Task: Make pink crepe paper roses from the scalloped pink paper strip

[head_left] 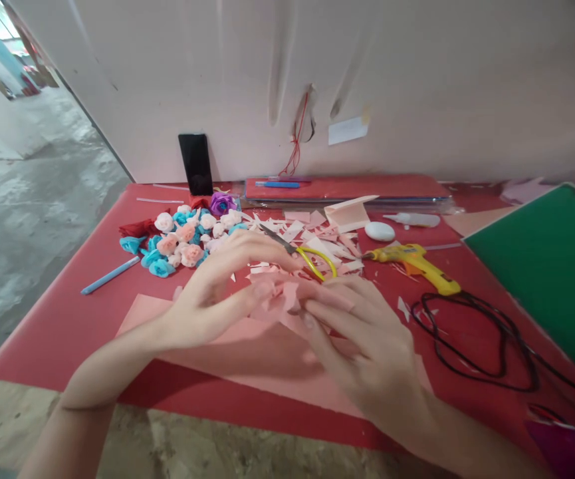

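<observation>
A small pink paper flower (283,297) is held between my two hands above a sheet of pink paper (247,362). My left hand (217,289) pinches its left side between thumb and fingers. From the right, my right hand (364,332) presses its fingertips against the petals; motion blurs them slightly. Just behind the hands lie scissors (323,261) with yellow handles, on top of pink and white paper scraps (312,233). Beyond my left hand is a heap of paper flowers (187,239) in blue, white, peach, red and purple.
A yellow glue gun (411,261) with a coiled black cable (466,379) lies on the right, near a green board (546,266). A glue bottle (417,219) and white oval object (379,231) sit behind. A phone (196,164) leans against the wall; a blue pen (110,275) lies left.
</observation>
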